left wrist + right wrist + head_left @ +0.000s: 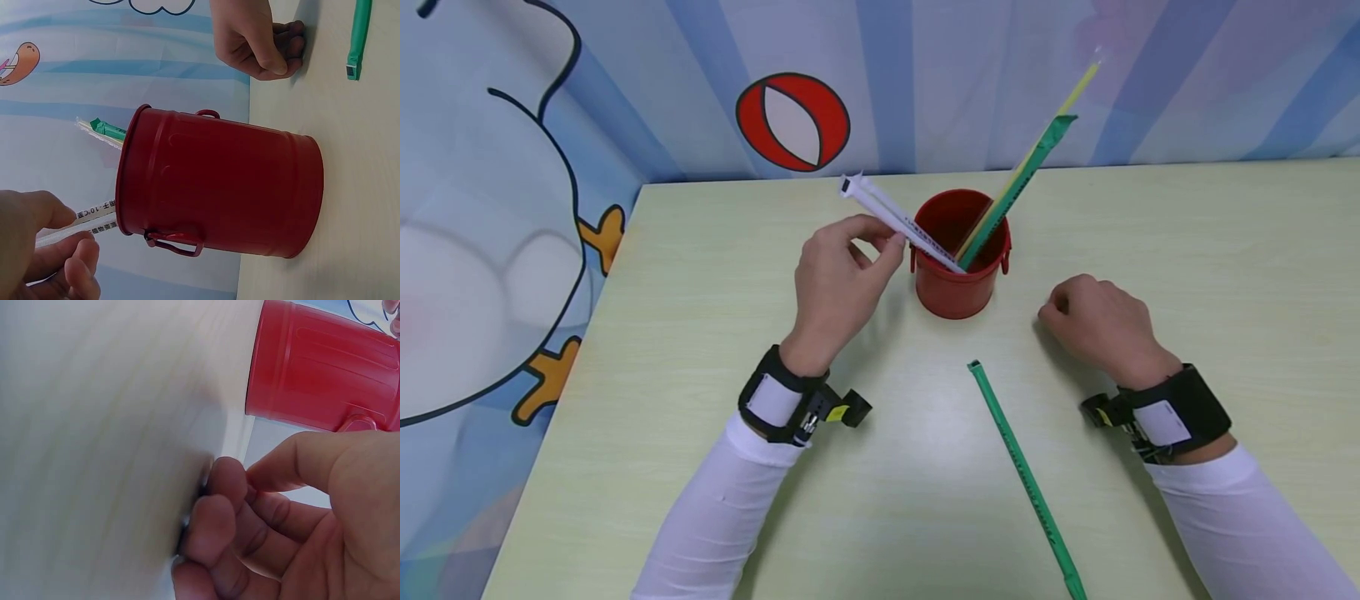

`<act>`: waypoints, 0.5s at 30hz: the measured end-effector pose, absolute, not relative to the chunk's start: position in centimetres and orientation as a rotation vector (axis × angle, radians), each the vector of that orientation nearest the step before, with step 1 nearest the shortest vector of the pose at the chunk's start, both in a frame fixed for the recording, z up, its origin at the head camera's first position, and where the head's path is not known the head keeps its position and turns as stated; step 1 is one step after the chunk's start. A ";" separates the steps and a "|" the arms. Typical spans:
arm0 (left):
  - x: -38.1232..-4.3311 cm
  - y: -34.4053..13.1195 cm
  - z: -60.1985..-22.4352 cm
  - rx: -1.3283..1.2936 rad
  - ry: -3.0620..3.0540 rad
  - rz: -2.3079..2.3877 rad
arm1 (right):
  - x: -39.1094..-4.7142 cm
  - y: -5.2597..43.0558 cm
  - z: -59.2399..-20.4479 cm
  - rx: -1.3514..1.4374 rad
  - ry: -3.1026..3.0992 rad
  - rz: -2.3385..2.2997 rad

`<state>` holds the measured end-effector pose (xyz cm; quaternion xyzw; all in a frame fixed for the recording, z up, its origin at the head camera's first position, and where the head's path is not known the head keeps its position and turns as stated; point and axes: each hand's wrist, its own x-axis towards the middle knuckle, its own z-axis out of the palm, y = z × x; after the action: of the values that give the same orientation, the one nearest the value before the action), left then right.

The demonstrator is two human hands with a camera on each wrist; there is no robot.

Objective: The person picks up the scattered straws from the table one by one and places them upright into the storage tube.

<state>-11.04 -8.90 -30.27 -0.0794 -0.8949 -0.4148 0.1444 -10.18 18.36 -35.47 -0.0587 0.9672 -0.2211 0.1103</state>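
A left hand [842, 271] pinches white packets [901, 221] between thumb and fingers, their lower ends in a red bucket [955, 296] beside a leaning green packet [1018, 192] and yellow stick [1078, 87]. The right hand [1101, 325] rests on the table [715, 267], fingers loosely curled, gripping nothing; a green tube [1026, 475] lies between the forearms. A cartoon-printed backdrop [955, 92] stands behind.

- Right hand [294, 531]: holds nothing, fingers loosely curled toward the palm, thumb bent in near the index finger.
- Fingertips [211, 528]: close to the table [106, 450], a dark shadow beside them.
- Bucket [328, 362]: red, appears sideways, cut off by the right edge; a loop handle [358, 422] sits low on it.
- Wall [334, 306]: pale blue, dark curved line.
- Other hand [392, 306]: only bits, top right corner.
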 end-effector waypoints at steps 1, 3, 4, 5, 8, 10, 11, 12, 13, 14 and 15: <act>-11.0 -8.9 -30.3 -0.229 -2.582 -1.196 | -10.2 18.3 -35.5 -0.172 2.842 -0.650; -11.0 -9.0 -30.4 -0.231 -2.584 -1.192 | -10.2 18.3 -35.5 -0.172 2.842 -0.652; -11.0 -9.0 -30.4 -0.230 -2.589 -1.190 | -10.2 18.3 -35.5 -0.171 2.841 -0.652; -11.0 -9.0 -30.4 -0.230 -2.595 -1.186 | -10.2 18.3 -35.5 -0.170 2.841 -0.653; -11.0 -9.2 -30.5 -0.220 -2.636 -1.163 | -10.2 18.3 -35.5 -0.169 2.840 -0.650; -11.0 -9.3 -30.7 -0.212 -2.687 -1.141 | -10.2 18.3 -35.5 -0.168 2.840 -0.648; -11.0 -9.3 -30.7 -0.213 -2.721 -1.129 | -10.2 18.3 -35.5 -0.168 2.840 -0.648; -11.0 -9.4 -30.8 -0.218 -2.757 -1.113 | -10.2 18.3 -35.5 -0.167 2.841 -0.647; -11.0 -9.5 -30.9 -0.224 -2.796 -1.099 | -10.2 18.3 -35.5 -0.166 2.842 -0.646; -11.0 -9.6 -31.0 -0.233 -2.834 -1.086 | -10.2 18.3 -35.5 -0.166 2.843 -0.646; -11.1 -9.6 -31.2 -0.245 -2.869 -1.071 | -10.2 18.3 -35.5 -0.166 2.844 -0.647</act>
<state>-11.08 -9.63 -31.19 -0.0797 -0.9333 -0.3485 0.0345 -10.22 18.32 -35.52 -0.0566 0.9677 -0.2200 0.1098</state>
